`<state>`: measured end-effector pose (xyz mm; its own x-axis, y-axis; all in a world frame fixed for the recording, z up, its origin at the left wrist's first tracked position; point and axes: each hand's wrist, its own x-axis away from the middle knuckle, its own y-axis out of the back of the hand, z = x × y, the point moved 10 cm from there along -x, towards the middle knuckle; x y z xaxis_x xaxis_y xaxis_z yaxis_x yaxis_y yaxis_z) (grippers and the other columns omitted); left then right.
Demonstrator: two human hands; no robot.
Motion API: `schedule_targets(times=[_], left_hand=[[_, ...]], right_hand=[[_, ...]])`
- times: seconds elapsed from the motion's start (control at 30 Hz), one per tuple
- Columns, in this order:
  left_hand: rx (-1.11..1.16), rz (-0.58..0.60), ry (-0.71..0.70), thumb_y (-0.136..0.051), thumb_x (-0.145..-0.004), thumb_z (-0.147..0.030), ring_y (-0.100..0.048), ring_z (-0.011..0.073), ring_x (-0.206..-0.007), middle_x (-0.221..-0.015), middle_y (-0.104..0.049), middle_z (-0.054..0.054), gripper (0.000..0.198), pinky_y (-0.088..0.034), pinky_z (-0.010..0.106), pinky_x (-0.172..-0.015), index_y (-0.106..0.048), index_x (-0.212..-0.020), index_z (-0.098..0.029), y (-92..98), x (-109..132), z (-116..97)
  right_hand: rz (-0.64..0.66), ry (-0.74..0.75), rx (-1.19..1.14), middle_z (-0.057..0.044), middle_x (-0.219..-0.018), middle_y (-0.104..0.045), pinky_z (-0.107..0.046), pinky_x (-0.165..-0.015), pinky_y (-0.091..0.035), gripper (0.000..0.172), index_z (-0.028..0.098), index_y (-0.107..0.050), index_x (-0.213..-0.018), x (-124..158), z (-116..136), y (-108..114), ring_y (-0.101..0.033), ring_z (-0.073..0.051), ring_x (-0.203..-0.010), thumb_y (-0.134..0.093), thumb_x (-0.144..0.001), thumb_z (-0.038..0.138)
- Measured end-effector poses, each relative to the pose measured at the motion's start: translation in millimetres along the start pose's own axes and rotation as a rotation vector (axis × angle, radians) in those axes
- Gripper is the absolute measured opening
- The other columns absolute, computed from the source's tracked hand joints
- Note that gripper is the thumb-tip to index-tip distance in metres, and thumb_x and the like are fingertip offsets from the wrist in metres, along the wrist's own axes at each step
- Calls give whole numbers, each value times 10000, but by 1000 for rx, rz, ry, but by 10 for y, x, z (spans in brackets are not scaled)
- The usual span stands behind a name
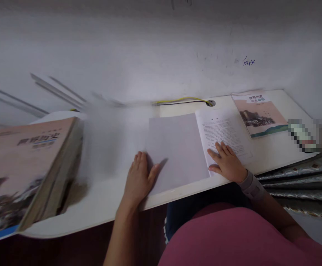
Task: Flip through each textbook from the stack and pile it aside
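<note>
An opened paper booklet (177, 147) lies flat before me, its left page blank and its right page printed with lines of text. My left hand (140, 177) rests at the left edge of the blank page, thumb spread away from the other fingers. On the lower part of the printed page lies my right hand (227, 162), fingers apart, with a grey band on its wrist. Neither hand grips anything. A pink-covered booklet (260, 114) lies beyond my right hand.
At the left a stack of thick pink-covered books (24, 159) stands on the white table (105, 201). A pixelated phone-like object (303, 136) sits near the right end. A yellow cable (183, 99) runs into a round hole by the wall. Silvery folded material (296, 184) is at lower right.
</note>
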<state>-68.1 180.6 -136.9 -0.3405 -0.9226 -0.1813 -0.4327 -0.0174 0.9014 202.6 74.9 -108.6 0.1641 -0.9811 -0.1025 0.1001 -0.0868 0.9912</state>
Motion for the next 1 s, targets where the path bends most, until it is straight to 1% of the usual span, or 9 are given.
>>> schedule_targets(times=[0.23,0.33,0.43,0.53,0.63,0.7,0.77,0.9,1.0], left_hand=[[8,-32,-18,-248,-881,-671,-255,376,-1402,-1479,-314,291,884,-250,539,-1128,-322,-1412,31,4,-9,-10],[37,-42,-16,-289,-877,-662,-265,372,-1400,-1481,-328,270,850,-256,546,-1125,-350,-1406,0,43,-14,-41],[87,-91,19,-336,-894,-609,-284,336,-1401,-1495,-347,203,717,-280,535,-1121,-422,-1381,-91,168,4,-95],[117,-209,26,-357,-925,-517,-305,288,-1399,-1465,-417,154,560,-306,490,-1124,-508,-1312,-142,374,46,-209],[129,-272,17,-366,-933,-451,-432,268,-1324,-1401,-494,149,485,-370,454,-1091,-566,-1242,-135,489,71,-316],[133,-251,38,-365,-928,-430,-509,259,-1252,-1361,-533,148,467,-405,443,-1063,-587,-1211,-132,486,63,-337],[140,-203,83,-362,-919,-416,-560,256,-1190,-1315,-572,152,460,-434,431,-1030,-593,-1196,-130,457,46,-321],[180,-92,255,-389,-893,-387,-646,260,-1025,-1204,-641,173,457,-475,400,-939,-581,-1208,-116,414,18,-197],[208,-34,374,-456,-848,-364,-650,288,-1010,-1112,-681,181,408,-454,409,-923,-618,-1135,-124,418,-10,-94]], right_hand=[[5,-8,8,-214,-1499,-327,-513,-1082,-284,636,202,-415,-1423,12,0,-8,-277,-366,-1393,-495,-886,534],[3,4,-1,-213,-1493,-340,-516,-1080,-294,620,194,-428,-1414,10,-18,11,-287,-362,-1390,-498,-891,519],[-15,-1,-28,-220,-1420,-450,-492,-1067,-341,509,132,-550,-1298,-22,-69,106,-360,-348,-1354,-484,-914,458],[-87,-4,-62,-219,-1353,-521,-445,-1071,-368,425,76,-629,-1164,-84,-46,296,-406,-319,-1328,-427,-948,381],[-160,107,-84,-188,-1437,-443,-442,-1102,-337,424,104,-563,-1273,-128,216,431,-337,-282,-1379,-392,-964,339],[-150,187,-81,-172,-1481,-387,-464,-1117,-307,436,132,-517,-1328,-129,419,385,-277,-279,-1408,-422,-955,338],[-111,199,-67,-190,-1482,-377,-487,-1112,-304,460,123,-511,-1331,-122,518,249,-258,-301,-1413,-472,-934,352],[-77,144,-45,-245,-1465,-374,-505,-1067,-355,518,86,-492,-1339,-107,478,-16,-294,-349,-1390,-518,-910,375],[-90,161,-20,-264,-1465,-360,-500,-1063,-355,532,68,-483,-1346,-99,468,-84,-303,-369,-1380,-519,-911,371]])
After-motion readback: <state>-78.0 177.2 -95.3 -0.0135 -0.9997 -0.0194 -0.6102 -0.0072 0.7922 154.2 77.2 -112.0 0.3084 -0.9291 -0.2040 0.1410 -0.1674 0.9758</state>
